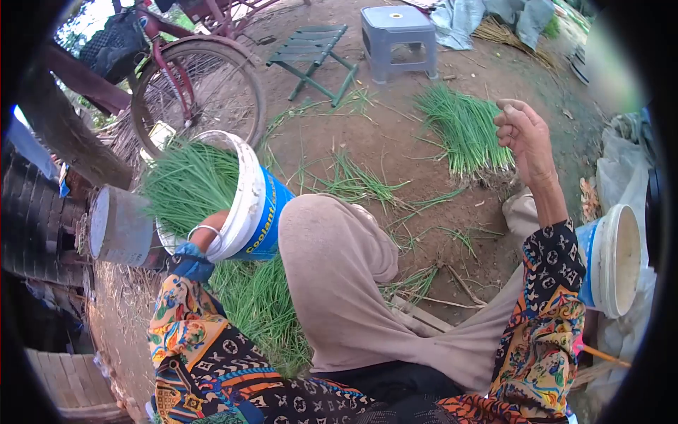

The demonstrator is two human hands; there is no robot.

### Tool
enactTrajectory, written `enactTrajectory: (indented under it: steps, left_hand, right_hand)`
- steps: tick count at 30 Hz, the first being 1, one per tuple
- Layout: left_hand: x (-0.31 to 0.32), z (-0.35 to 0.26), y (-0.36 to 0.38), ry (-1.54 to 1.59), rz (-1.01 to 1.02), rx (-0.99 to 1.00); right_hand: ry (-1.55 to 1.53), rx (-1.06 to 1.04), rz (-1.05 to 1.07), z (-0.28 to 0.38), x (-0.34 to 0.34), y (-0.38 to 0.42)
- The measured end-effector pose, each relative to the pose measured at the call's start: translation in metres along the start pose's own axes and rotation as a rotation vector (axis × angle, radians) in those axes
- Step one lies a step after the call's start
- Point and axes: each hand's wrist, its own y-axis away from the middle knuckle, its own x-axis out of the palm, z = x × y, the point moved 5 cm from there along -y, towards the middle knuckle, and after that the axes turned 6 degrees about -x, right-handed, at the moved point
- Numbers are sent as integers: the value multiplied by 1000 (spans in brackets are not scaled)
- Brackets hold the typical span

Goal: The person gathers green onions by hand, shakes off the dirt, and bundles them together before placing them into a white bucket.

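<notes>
My left hand, with a bangle at its wrist, reaches into a tilted white-and-blue bucket among long thin green onions. Its fingers are hidden by the leaves and the bucket. My right hand is raised on the right, fingers curled in, with nothing visible in it. Below and behind it in view lies a spread bunch of green onions on the soil, white root ends toward me. More green onions are heaped beside my left knee, under the bucket.
Loose stalks lie scattered over the bare soil ahead. A green folding stool, a grey plastic stool and a bicycle stand farther back. Another bucket is at my right, a metal drum at my left.
</notes>
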Motion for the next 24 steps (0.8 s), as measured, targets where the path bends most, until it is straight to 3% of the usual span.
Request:
enactTrajectory:
  steps: [3,6,9,12,15,18,20,22,24]
  left_hand:
    - [-40,-12,12,63,-68,97]
    - [-66,-11,-4,800,55,117]
    - [-15,11,-54,1170,200,-19]
    - [15,23,-69,1000,26,-103]
    - [1,21,-50,993,138,-60]
    - [-38,24,-26,794,111,-21]
    - [-80,22,-6,506,-648,212]
    - [-133,-35,75,747,-748,243]
    - [-148,-103,128,911,-681,406]
  right_hand:
    - [4,-8,-76,-1,-21,-4]
    - [1,-3,-125,-5,-34,-1]
    - [5,14,-130,-11,-42,-3]
    - [21,18,-160,-13,-52,-2]
    - [34,50,-202,-26,-62,0]
    - [168,120,-257,-53,-87,4]
    - [351,159,-305,-76,-113,4]
    - [522,237,-372,-117,-156,8]
    - [747,311,-407,-158,-187,6]
